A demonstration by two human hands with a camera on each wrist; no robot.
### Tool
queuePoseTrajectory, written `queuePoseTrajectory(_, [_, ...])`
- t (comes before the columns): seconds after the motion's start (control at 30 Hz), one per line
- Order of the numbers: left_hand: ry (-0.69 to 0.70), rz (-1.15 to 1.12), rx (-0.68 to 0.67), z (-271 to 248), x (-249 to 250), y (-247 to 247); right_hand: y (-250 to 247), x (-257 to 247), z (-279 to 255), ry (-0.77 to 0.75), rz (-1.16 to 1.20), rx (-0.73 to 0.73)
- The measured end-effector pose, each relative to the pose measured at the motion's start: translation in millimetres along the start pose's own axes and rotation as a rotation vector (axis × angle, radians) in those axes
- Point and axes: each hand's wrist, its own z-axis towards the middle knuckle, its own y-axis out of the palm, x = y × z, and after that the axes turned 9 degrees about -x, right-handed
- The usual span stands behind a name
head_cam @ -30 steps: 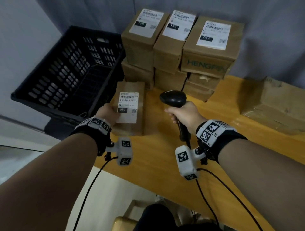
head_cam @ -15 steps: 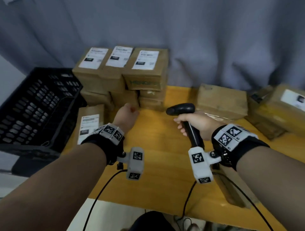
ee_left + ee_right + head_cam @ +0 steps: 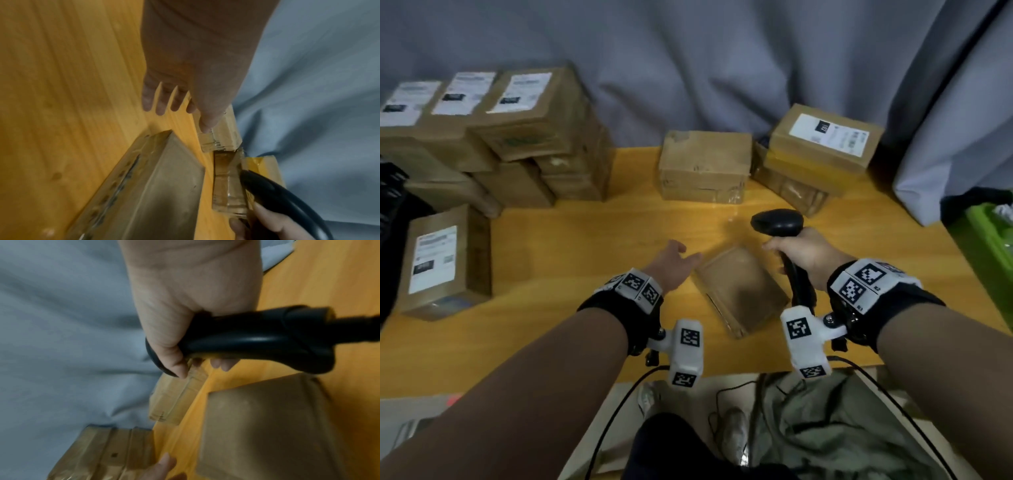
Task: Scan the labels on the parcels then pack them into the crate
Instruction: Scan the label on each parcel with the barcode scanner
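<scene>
A flat brown parcel lies on the wooden table between my hands, with no label on its upper face. My left hand hovers by its far left corner with straight fingers, holding nothing. The left wrist view shows the left hand above bare wood just past the parcel. My right hand grips the handle of the black scanner, held above the parcel's right side. A labelled parcel lies at the table's left end. A sliver of the black crate shows at the far left.
Stacked labelled boxes stand at the back left. A plain box sits at the back middle and a labelled stack at the back right. A grey curtain hangs behind. A green bin is off the right edge.
My left hand has let go of the labelled parcel at the left and moved right to the plain parcel. My view has swung right, away from the crate. The right hand still holds the scanner.
</scene>
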Motion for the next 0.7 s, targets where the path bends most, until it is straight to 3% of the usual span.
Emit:
queuePoseTrajectory(0.1, [-0.098, -0.117, -0.14, -1, -5, 20, -13, 31, 5, 0.069, -0.008, 0.068])
queuePoseTrajectory(0.2, [-0.14, -0.205, -0.236, -4, -6, 37, -10, 51, 5, 0.092, 0.084, -0.026])
queuePoseTrajectory(0.27, [-0.122, -0.331, -0.223, -2, -6, 46, -1, 56, 5, 0.069, 0.194, -0.083])
queuePoseTrajectory(0.43, [-0.002, -0.537, 0.075, 1, 7, 41, 19, 31, 6, -0.065, 0.399, -0.16])
queuePoseTrajectory(0.57, [0.004, -0.346, 0.266, -5, 21, 19, 36, -3, 0, -0.231, 0.545, -0.181])
queuePoseTrajectory(0.7, [-0.025, -0.322, 0.344, -5, 19, -11, 60, -35, -9, -0.353, 0.537, -0.239])
